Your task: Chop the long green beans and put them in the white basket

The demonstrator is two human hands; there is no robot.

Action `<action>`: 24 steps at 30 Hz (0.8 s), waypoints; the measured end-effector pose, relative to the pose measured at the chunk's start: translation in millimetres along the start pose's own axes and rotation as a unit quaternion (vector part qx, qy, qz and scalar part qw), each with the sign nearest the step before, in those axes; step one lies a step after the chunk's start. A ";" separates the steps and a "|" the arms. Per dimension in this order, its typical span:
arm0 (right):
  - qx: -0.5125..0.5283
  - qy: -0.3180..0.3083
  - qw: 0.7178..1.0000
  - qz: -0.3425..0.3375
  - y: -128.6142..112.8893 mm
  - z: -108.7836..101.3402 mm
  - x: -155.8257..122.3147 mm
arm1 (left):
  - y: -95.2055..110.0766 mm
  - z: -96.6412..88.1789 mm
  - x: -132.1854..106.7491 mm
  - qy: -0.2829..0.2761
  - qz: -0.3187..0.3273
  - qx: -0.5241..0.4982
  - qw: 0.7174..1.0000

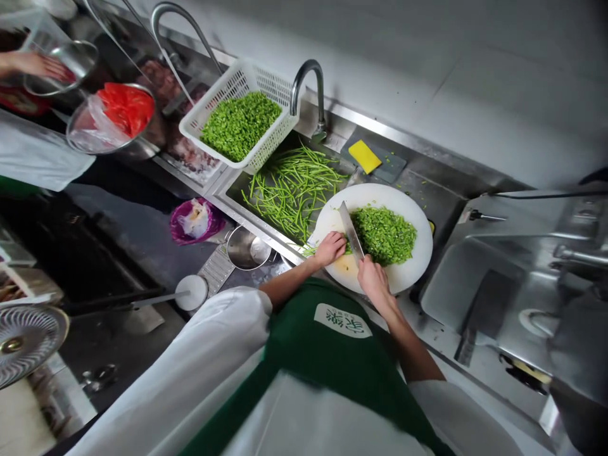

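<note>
My right hand (373,278) is wrapped round the handle of a kitchen knife (350,232), whose broad blade points away from me over a round white cutting board (424,253). Just left of the blade, my left hand (331,248) has its fingers curled down on green stalks, with bits of green showing on both sides of it. Chopped green stalks (387,235) lie heaped on the board, to the right of the blade. Long uncut stalks (299,190) fill the sink beyond my left hand.
A white plastic basket (273,144) of chopped greens stands beside the tap (320,95). Behind the board lies a yellow sponge (365,156). On the left are a bowl with red bags (126,111) and a co-worker's hand (42,65). A steel sink (446,285) is at right.
</note>
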State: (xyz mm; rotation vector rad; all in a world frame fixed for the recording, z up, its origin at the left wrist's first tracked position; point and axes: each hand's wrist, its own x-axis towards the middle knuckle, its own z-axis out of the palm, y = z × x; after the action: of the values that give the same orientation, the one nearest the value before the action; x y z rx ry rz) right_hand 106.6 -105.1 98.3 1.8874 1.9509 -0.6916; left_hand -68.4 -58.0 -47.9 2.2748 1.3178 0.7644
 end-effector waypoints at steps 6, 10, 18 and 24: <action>0.019 -0.021 1.000 0.007 -8.3 9.1 18.5 | -7.2 14.2 -1.2 -0.041 -0.003 -0.007 0.999; 0.033 -0.009 0.999 0.010 -14.8 9.7 32.5 | -4.0 8.9 -1.1 -0.042 0.003 -0.011 0.999; 0.011 -0.012 1.000 0.003 -13.4 6.0 17.9 | 3.4 0.5 -5.7 0.000 -0.044 0.001 0.999; 0.023 -0.011 1.000 0.017 -28.4 15.2 27.1 | -10.2 14.7 0.6 -0.025 -0.054 -0.003 0.998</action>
State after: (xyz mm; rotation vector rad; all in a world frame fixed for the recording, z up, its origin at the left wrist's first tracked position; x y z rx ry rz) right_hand 75.3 -91.1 73.8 1.9260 1.9005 -0.7499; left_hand -65.5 -53.6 -65.0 2.1829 1.4015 0.6692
